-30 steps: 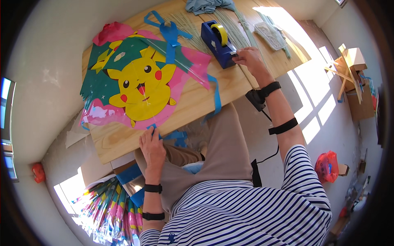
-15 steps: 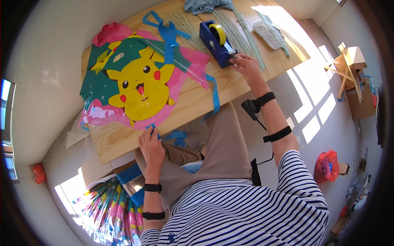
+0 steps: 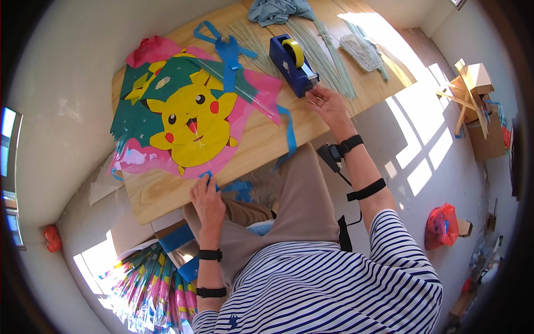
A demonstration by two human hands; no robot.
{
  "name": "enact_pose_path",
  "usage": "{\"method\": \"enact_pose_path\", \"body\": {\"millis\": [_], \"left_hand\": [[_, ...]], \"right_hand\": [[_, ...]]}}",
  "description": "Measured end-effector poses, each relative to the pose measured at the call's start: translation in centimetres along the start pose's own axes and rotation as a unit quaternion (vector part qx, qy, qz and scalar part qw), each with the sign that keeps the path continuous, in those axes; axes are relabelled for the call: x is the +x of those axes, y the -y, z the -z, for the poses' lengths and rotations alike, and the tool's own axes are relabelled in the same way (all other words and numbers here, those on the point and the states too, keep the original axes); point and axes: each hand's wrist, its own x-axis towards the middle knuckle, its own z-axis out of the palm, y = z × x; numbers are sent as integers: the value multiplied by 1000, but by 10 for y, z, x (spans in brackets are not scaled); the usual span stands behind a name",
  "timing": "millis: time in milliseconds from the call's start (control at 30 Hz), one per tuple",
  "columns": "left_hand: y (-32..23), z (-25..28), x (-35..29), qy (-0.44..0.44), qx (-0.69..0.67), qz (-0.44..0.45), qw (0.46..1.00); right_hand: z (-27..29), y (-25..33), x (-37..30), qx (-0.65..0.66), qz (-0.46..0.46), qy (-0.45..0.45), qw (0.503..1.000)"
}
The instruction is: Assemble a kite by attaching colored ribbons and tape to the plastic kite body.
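Note:
A kite of thin plastic, green and pink with a yellow cartoon animal, lies flat on the wooden table. At its near tip, by the table's front edge, my left hand pinches the end of a blue strip. Farther right stands a dark blue tape dispenser with a yellow-cored roll. Just in front of its cutter, my right hand has thumb and fingertips together on a short piece of clear tape, which is hard to see.
Thin pale sticks lie behind the dispenser, near a clear plastic box and a grey-blue cloth. Blue ribbon hangs over the front edge. Folded colourful kites are piled low left. A red bag sits on the floor.
My right hand has drawn slightly toward me and left, away from the dispenser's cutter. My left hand stays at the kite's near tip, shifted very little.

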Motion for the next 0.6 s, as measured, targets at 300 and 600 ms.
{"method": "enact_pose_path", "body": {"millis": [300,600], "left_hand": [[-1,1,0,2,4,2,1000],[-7,5,2,-7,4,0,1000]], "right_hand": [[-10,-3,7,-24,13,-36,999],[-11,-4,6,-47,58,-28,997]]}}
